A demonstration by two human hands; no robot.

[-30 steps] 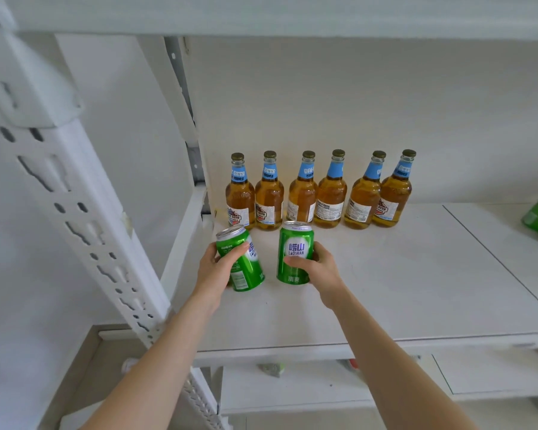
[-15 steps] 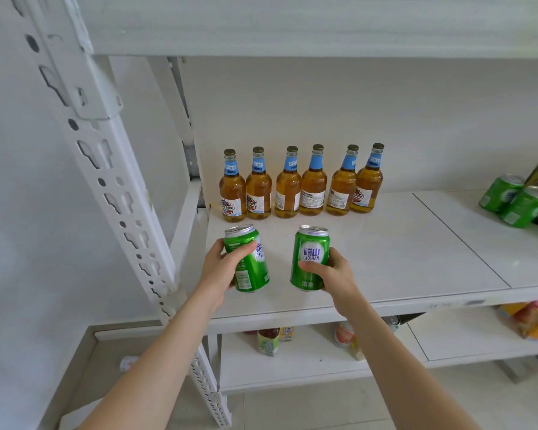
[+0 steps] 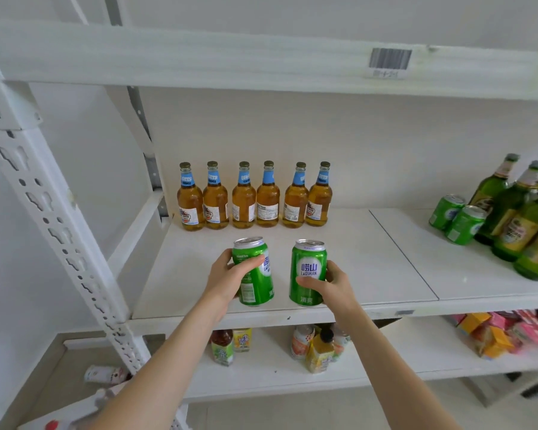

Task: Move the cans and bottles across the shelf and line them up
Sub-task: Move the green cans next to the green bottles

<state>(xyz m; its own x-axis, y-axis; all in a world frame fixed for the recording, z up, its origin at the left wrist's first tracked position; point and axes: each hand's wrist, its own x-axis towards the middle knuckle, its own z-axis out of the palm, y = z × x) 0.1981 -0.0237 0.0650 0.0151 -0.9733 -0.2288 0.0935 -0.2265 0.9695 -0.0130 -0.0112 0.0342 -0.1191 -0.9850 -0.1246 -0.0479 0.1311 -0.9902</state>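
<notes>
**Q:** What does each hand hold?
**A:** The left hand grips the left can, which is green. The thumb lies across the can's front and the fingers curl behind it. The can is tilted, its top leaning to the left. The right hand grips the right can, also green, from its right side. The thumb sits low on the front and the fingers wrap round the back. This can stands upright, with its logo facing the camera.

**Q:** Where are the two cans?
**A:** Both are over the front part of the white shelf, near its front edge. They are side by side but apart. It cannot be told whether either base touches the board.

**Q:** What else stands on this shelf?
**A:** Six amber bottles with blue neck labels form a close row at the back left, well behind the held cans. At the far right, two more green cans stand just beside a cluster of green bottles.

**Q:** And around the shelf?
**A:** A barcode label is fixed to the front edge of the shelf above. A perforated white post slants down the left side. The lower shelf carries assorted drinks below the hands and coloured packets at the right.
</notes>
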